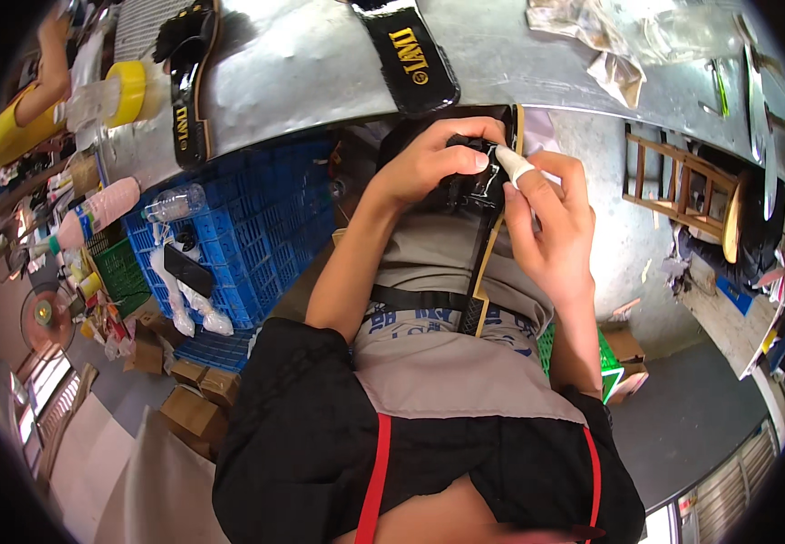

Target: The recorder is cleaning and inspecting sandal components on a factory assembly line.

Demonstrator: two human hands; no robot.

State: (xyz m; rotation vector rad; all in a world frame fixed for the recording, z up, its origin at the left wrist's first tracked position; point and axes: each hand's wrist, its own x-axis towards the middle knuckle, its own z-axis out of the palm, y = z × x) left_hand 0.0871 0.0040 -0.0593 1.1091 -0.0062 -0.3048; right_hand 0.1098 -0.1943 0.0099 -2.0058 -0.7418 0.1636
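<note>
A grey metal tabletop [320, 63] fills the upper part of the frame, its far edge cut off by the rim. Below it, at left, stand blue plastic crates [256, 236], partly hidden by the person's arm and black clothing. Two finished black sandals [410, 54] with gold trim lie on the tabletop, one cut off at the top edge. At upper centre, over the lap, both hands work a black sandal [478, 195]; its long axis runs roughly top to bottom, tan sole edge to the right, the lower end dropping toward the apron. Much of it is covered by fingers. The left hand [433, 163] grips its top; the right hand [551, 222], one fingertip wrapped in white, pinches the strap.
</note>
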